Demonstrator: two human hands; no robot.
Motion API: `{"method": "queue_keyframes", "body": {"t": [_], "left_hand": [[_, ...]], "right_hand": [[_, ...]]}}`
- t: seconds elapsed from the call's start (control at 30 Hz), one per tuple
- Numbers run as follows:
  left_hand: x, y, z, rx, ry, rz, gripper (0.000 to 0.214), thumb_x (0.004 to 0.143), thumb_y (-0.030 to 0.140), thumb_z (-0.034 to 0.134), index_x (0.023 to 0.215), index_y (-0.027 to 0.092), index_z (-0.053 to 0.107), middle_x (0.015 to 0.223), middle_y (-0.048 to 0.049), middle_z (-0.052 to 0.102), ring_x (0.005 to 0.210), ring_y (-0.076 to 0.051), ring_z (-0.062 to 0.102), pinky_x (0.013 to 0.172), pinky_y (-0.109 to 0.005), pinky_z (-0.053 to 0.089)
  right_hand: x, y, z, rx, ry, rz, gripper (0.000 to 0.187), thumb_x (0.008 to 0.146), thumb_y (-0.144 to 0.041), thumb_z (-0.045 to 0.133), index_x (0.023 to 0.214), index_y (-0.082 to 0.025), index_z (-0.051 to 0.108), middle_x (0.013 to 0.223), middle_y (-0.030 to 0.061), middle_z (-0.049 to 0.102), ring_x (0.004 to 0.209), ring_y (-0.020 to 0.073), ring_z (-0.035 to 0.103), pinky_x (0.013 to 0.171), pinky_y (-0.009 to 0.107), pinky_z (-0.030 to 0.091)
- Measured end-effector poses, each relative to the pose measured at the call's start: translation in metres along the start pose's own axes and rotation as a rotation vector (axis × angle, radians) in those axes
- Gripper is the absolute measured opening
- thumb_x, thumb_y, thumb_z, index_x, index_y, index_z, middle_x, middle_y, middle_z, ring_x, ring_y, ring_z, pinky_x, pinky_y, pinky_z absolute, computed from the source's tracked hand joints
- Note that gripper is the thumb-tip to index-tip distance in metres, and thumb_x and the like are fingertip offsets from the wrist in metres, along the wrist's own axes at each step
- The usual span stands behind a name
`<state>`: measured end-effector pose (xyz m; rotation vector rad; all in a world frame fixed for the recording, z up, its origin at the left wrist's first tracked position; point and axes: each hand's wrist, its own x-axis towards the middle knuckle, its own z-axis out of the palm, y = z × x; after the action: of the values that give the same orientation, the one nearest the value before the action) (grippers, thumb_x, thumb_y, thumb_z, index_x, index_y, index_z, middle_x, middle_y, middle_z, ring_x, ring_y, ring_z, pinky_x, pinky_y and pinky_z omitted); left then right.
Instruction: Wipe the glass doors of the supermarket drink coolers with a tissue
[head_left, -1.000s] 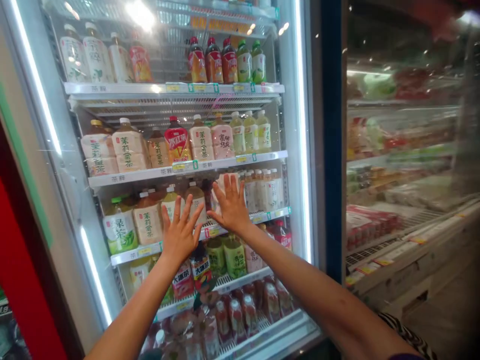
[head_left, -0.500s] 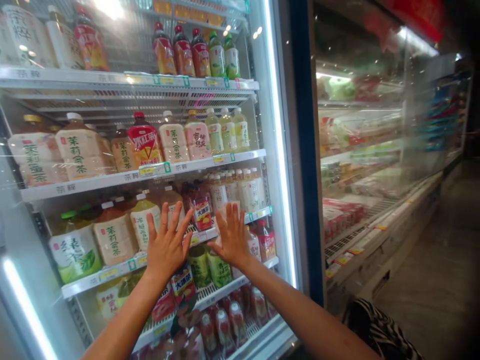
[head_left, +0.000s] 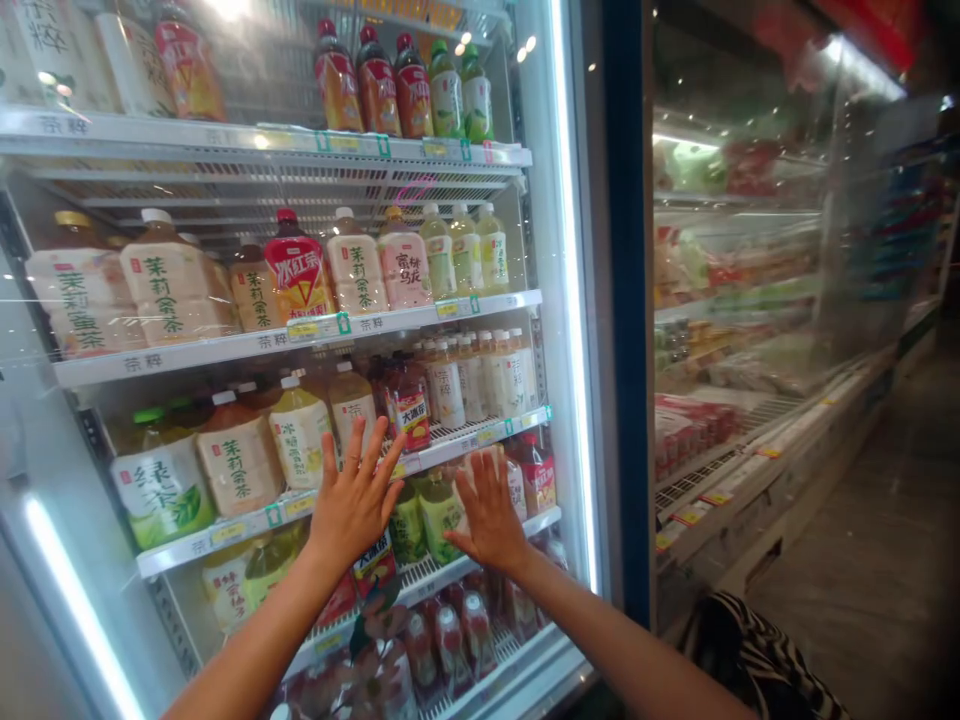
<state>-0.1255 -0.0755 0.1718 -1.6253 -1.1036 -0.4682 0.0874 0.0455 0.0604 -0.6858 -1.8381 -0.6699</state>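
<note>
Both my hands are raised in front of a lit drinks fridge (head_left: 480,303) with a glass door. My left hand (head_left: 352,505) is spread, palm toward the glass, and holds nothing. My right hand (head_left: 489,515), lower and to the right, also has its fingers apart and holds nothing. Whether either palm touches the glass I cannot tell. Behind the left fingers stand a pale tea bottle (head_left: 352,400) and a dark red iced tea bottle (head_left: 409,402). Green-labelled bottles (head_left: 439,510) show between the hands, partly hidden by them.
Rows of large tea bottles (head_left: 169,275) fill the shelves, with shrink-wrapped packs (head_left: 450,640) at the bottom. A dark door frame (head_left: 628,300) borders the fridge. To the right runs an open chiller (head_left: 750,400) of packaged food beside a grey floor (head_left: 862,530). Zebra-striped fabric (head_left: 772,650) shows at lower right.
My right hand has moved down and a little right, and my left hand slightly right and down. The fridge sits slightly further right in view. Both hands stay spread.
</note>
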Motion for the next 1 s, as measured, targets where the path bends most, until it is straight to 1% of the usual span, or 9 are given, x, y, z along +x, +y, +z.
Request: {"method": "queue_keyframes", "body": {"t": [0.07,0.17,0.23,0.33,0.4,0.47,0.63,0.83,1.0], "left_hand": [[-0.006,0.004,0.002,-0.005,-0.021,-0.003,0.08,0.097,0.048,0.056,0.164,0.027,0.017,0.17,-0.0109,0.018,0.159,-0.034,0.007,0.128,-0.065,-0.002],[-0.016,0.012,0.005,-0.018,-0.037,-0.019,0.08,0.096,0.047,0.056,0.163,0.026,0.017,0.169,-0.0123,0.018,0.159,-0.033,0.007,0.128,-0.065,-0.002],[-0.027,0.019,0.008,-0.034,-0.045,-0.024,0.08,0.096,0.045,0.057,0.163,0.025,0.018,0.169,-0.0125,0.02,0.159,-0.032,0.008,0.129,-0.064,-0.001],[-0.049,0.026,0.01,-0.05,-0.066,-0.005,0.077,0.096,0.044,0.057,0.162,0.024,0.022,0.168,-0.0104,0.024,0.16,-0.029,0.01,0.13,-0.059,0.0],[-0.061,0.025,0.007,-0.046,-0.08,0.015,0.073,0.096,0.044,0.056,0.161,0.026,0.026,0.167,-0.0065,0.027,0.16,-0.026,0.01,0.131,-0.055,-0.002],[-0.068,0.015,-0.001,-0.037,-0.082,0.012,0.07,0.097,0.044,0.055,0.16,0.029,0.03,0.167,-0.002,0.03,0.16,-0.025,0.01,0.132,-0.053,-0.004],[-0.077,-0.032,-0.032,-0.03,-0.026,-0.118,0.068,0.097,0.043,0.057,0.159,0.033,0.032,0.167,-0.0023,0.03,0.16,-0.027,0.009,0.131,-0.057,-0.003],[-0.115,-0.076,-0.055,-0.024,0.026,-0.192,0.07,0.096,0.043,0.059,0.159,0.032,0.032,0.167,-0.0041,0.03,0.16,-0.028,0.01,0.131,-0.058,-0.002],[-0.125,-0.103,-0.064,-0.004,0.072,-0.214,0.072,0.097,0.043,0.058,0.161,0.03,0.028,0.167,-0.0045,0.03,0.16,-0.027,0.007,0.131,-0.057,-0.003]], "right_hand": [[0.005,0.011,-0.002,-0.009,0.011,0.029,0.101,0.095,-0.066,0.047,0.166,-0.021,-0.008,0.173,0.0144,-0.015,0.159,0.0413,-0.008,0.123,0.074,0.014],[0.039,0.026,-0.011,-0.023,0.104,0.229,0.097,0.099,-0.061,0.043,0.164,-0.019,-0.014,0.171,0.0143,-0.02,0.158,0.0426,-0.011,0.121,0.077,0.009],[0.042,0.017,-0.011,-0.01,0.116,0.272,0.097,0.099,-0.061,0.043,0.164,-0.017,-0.014,0.171,0.0164,-0.02,0.158,0.0435,-0.012,0.12,0.078,0.009],[0.003,-0.026,-0.001,0.02,0.021,0.074,0.102,0.096,-0.064,0.047,0.165,-0.013,-0.01,0.171,0.0194,-0.016,0.159,0.0421,-0.011,0.121,0.076,0.014],[-0.017,-0.054,0.006,0.034,-0.01,-0.044,0.105,0.093,-0.065,0.053,0.165,-0.019,-0.008,0.173,0.0132,-0.012,0.16,0.0354,-0.009,0.125,0.068,0.02],[-0.006,-0.07,0.009,0.037,-0.017,-0.073,0.105,0.093,-0.065,0.055,0.166,-0.02,-0.005,0.174,0.0125,-0.008,0.161,0.0339,-0.005,0.125,0.065,0.022],[0.086,-0.093,0.002,0.04,-0.009,0.034,0.108,0.094,-0.068,0.052,0.164,-0.016,-0.012,0.172,0.0178,-0.011,0.16,0.0391,-0.003,0.125,0.07,0.015],[0.065,-0.161,0.013,0.073,-0.017,-0.237,0.113,0.09,-0.068,0.058,0.165,-0.013,-0.005,0.172,0.0173,-0.009,0.16,0.0369,-0.007,0.123,0.063,0.029],[0.142,-0.19,0.008,0.061,0.049,-0.103,0.101,0.098,-0.06,0.049,0.164,-0.012,-0.01,0.171,0.0188,-0.01,0.16,0.0373,-0.008,0.125,0.067,0.021]]}}
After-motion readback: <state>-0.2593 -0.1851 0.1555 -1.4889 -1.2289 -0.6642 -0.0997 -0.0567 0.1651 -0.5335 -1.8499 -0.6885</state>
